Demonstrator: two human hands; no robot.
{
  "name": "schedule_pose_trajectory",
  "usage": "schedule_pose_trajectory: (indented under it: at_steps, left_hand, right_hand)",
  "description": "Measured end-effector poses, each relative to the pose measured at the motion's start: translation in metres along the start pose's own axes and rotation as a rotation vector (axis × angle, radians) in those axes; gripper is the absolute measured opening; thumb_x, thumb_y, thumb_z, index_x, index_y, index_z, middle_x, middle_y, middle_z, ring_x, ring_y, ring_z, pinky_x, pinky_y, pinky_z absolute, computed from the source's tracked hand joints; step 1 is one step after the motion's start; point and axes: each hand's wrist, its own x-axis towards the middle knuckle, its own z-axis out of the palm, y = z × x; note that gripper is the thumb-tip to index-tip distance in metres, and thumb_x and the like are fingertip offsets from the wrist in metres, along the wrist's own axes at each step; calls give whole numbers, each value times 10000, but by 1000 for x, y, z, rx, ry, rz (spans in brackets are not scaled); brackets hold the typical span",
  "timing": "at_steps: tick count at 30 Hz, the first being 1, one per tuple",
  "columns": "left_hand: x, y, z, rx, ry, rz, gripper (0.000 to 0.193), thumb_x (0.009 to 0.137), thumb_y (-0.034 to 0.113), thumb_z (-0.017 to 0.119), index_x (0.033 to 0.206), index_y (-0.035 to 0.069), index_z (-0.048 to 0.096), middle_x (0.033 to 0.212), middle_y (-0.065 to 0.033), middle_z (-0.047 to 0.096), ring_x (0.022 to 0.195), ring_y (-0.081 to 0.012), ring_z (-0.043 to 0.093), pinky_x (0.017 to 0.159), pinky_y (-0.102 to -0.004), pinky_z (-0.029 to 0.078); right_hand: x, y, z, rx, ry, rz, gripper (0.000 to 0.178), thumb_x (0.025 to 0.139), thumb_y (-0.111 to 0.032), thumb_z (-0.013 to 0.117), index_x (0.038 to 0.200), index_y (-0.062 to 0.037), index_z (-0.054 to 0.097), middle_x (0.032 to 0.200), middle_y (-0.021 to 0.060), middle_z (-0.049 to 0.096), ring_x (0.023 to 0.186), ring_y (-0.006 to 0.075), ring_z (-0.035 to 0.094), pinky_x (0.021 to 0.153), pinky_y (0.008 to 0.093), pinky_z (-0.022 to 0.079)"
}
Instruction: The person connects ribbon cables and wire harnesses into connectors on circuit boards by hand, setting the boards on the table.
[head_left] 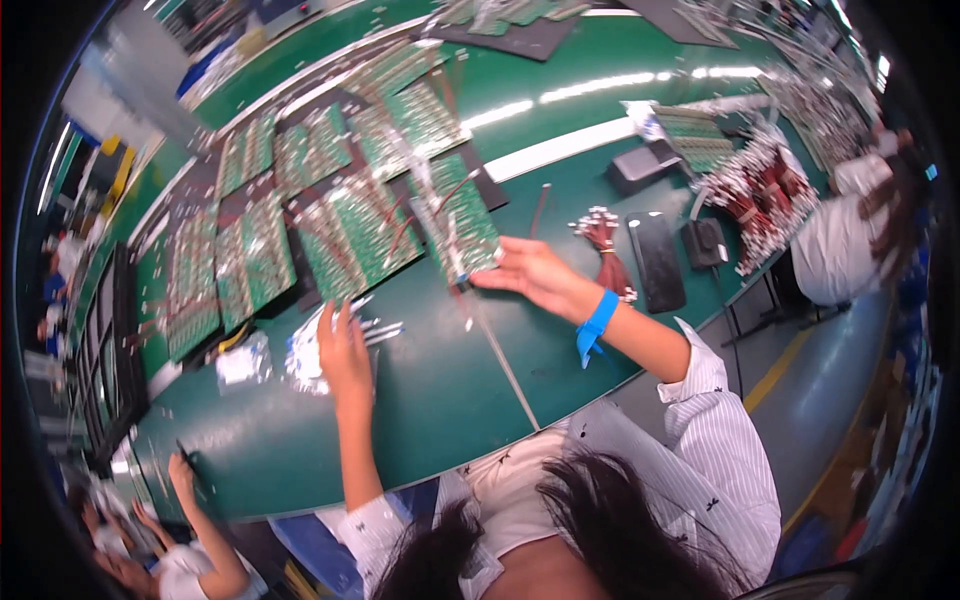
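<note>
My right hand (535, 275), with a blue band at the wrist, pinches the near right corner of a green circuit board panel (462, 215). The panel lies at the right end of the nearer row of boards. Thin dark red wires run across it, and one hangs off its near edge. Further left, my left hand (345, 350) rests beside a loose heap of thin white leads (304, 352), its fingers stretched and slightly apart. Nothing shows clearly between them. Part of the heap is hidden behind this hand.
Several more circuit board panels (255, 255) lie to the left and behind. A clear plastic bag (244, 362) sits near the left hand. At right are a bundle of red wires (607, 255), a black phone (655, 262) and a larger wire heap (765, 195). Other people sit nearby.
</note>
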Motion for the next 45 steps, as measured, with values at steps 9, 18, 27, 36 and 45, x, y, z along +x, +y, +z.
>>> schedule_pose_trajectory:
  at_steps: [9,18,27,36,45]
  left_hand:
    - [-46,38,-18,-230,-132,70,203,800,-24,494,987,-26,573,1038,-175,559,976,-325,526,845,-377,411]
    - [-69,110,5,-386,-372,286,222,772,-5,527,987,3,583,1076,-143,562,1050,-343,492,903,-401,381]
    - [-82,130,18,-343,-438,368,288,737,-2,565,1023,23,572,1171,-133,498,1148,-399,384,948,-474,326]
    - [-101,167,9,76,-724,503,792,651,550,604,1278,113,395,1366,-334,93,1262,-488,85,980,-631,56]
    - [-105,152,28,432,-269,812,416,920,308,301,1246,84,431,1250,-276,399,1012,-379,508,850,-533,403]
  right_hand:
    - [-70,-49,-8,-90,177,-408,208,905,-102,434,1022,62,488,989,150,568,825,201,623,752,271,513]
    - [-121,-102,-68,39,286,-564,268,871,-62,471,1080,105,459,1078,180,534,901,239,597,803,305,494]
    - [-241,-212,-152,7,452,-950,66,850,-2,449,855,49,490,1026,193,536,979,307,558,922,358,443]
    - [-262,-287,-346,169,983,-849,86,846,2,404,915,50,422,951,223,560,932,319,573,756,396,522]
    - [-227,-311,-426,-166,1391,-613,98,840,-108,491,885,-39,545,879,98,616,645,178,586,539,265,431]
